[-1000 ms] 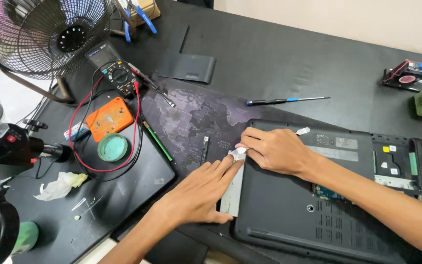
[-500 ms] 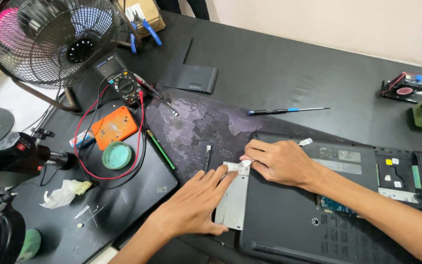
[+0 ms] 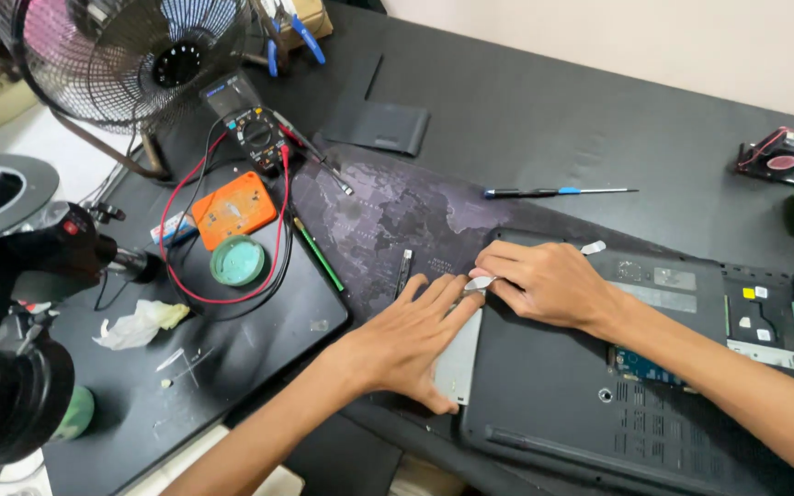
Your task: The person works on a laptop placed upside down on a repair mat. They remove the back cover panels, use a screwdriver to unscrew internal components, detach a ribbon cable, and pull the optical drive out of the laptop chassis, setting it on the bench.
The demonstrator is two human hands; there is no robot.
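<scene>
An upturned black laptop [image 3: 590, 404] lies on the desk with its bottom facing up and a bay open at the right. A thin grey metal drive [image 3: 461, 360] sticks out of its left side. My left hand [image 3: 406, 342] rests flat on that drive, fingers spread. Fingers bent, my right hand [image 3: 544, 283] lies on the laptop's left corner and pinches a small white tab [image 3: 478, 283] at the drive's far end.
A screwdriver [image 3: 558, 192] lies beyond the laptop. At the left are a desk fan [image 3: 130, 55], a multimeter [image 3: 255, 133] with red and black leads, an orange case [image 3: 233, 209], a green round tin [image 3: 237, 261], a green pen [image 3: 318, 254] and crumpled tissue [image 3: 140, 323]. A black microscope stand [image 3: 11, 303] fills the left edge.
The grey drive has slid further out of the laptop's left side under my left hand. My right hand stays at the corner. The view has shifted slightly.
</scene>
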